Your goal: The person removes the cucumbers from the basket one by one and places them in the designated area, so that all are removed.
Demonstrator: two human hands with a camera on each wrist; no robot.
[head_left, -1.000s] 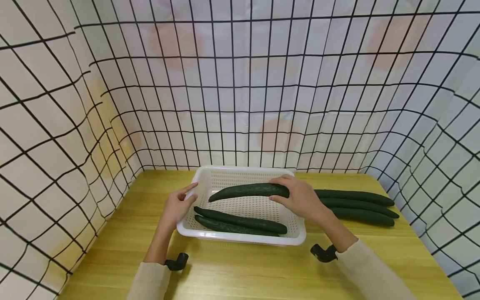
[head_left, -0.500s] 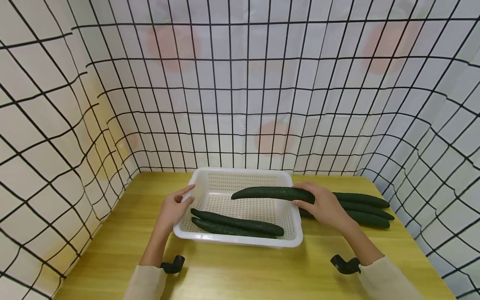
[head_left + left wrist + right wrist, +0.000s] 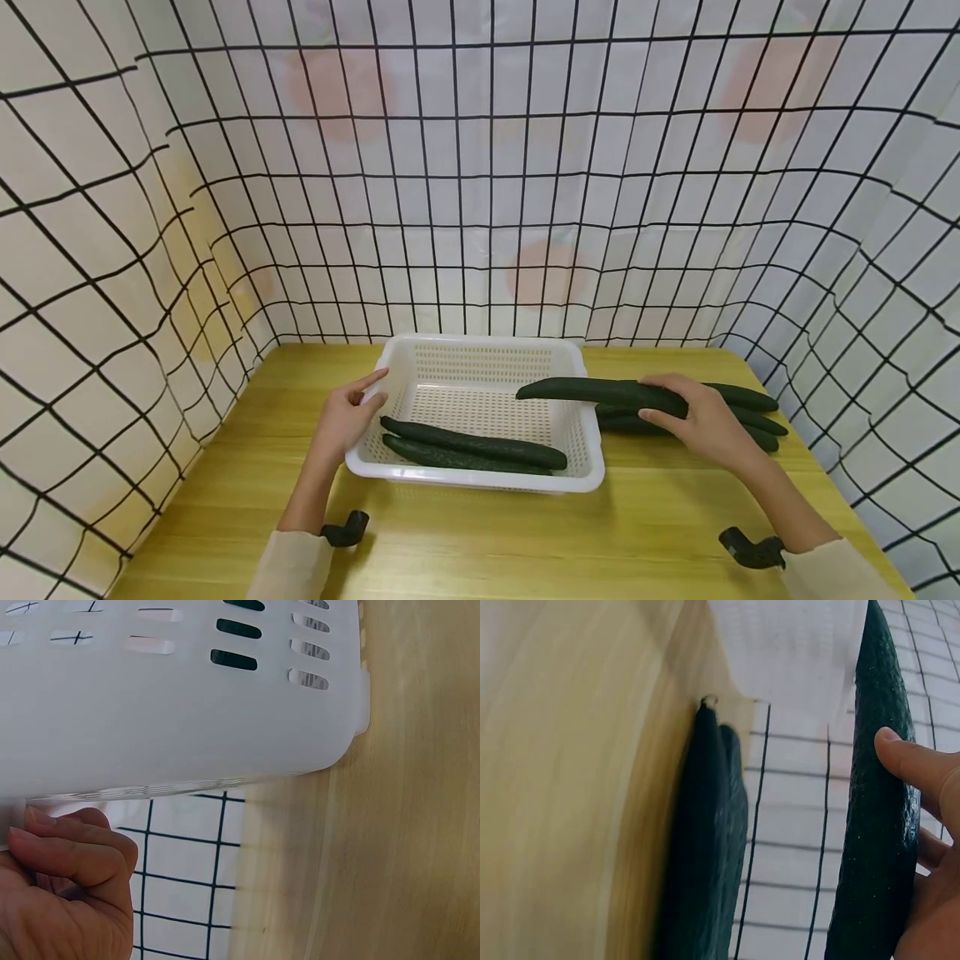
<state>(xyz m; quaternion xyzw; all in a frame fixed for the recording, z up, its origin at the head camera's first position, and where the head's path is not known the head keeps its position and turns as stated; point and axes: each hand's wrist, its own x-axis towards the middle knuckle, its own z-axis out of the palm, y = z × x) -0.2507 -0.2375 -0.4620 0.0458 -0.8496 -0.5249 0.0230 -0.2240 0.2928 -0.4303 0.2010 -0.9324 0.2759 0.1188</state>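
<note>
My right hand (image 3: 701,421) holds a long dark green cucumber (image 3: 581,389) by its right part, with the left end over the right rim of a white plastic basket (image 3: 480,482). In the right wrist view the thumb and fingers lie around this cucumber (image 3: 877,802). My left hand (image 3: 347,422) pinches the basket's left rim; in the left wrist view its thumb and fingertips meet at the basket edge. Two cucumbers (image 3: 487,444) lie side by side along the basket's front. More cucumbers (image 3: 753,419) lie on the table to the right, partly hidden by my right hand.
The basket stands on a yellow wooden table (image 3: 465,542). A black wire grid (image 3: 491,225) with a pale sheet behind it encloses the back and both sides. Black wrist mounts (image 3: 752,550) stick out at both sleeves.
My right hand has moved right with the cucumber, from above the basket to above the cucumbers beside it. The left hand stays at the basket's rim. The view has shifted slightly.
</note>
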